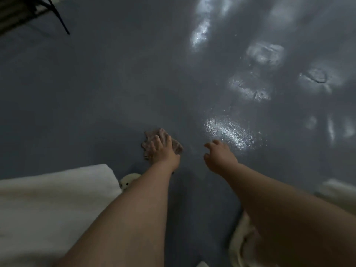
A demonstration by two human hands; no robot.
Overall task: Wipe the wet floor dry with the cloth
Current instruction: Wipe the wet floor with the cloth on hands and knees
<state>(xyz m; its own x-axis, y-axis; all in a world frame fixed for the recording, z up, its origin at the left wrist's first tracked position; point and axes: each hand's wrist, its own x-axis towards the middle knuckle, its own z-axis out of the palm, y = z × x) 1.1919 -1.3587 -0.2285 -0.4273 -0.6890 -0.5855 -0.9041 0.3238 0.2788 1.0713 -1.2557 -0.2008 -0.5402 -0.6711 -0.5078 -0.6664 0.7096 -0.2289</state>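
left hand [164,151] fingers spread flat, pressing cloth [149,139] on floor [96,93]; right hand [219,156] loosely curled, holding nothing, wet patch [230,132] at its 1 o'clock

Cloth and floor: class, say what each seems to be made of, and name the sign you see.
Cloth: soft fabric, perhaps terry, brown and matt; it crumples into folds under the left hand. Floor: hard, smooth grey-blue surface, perhaps painted concrete or vinyl; the wet patch on it glints sharply.

Matt grey floor [96,93], glistening wet patch [229,132]; crumpled brown cloth [150,140].
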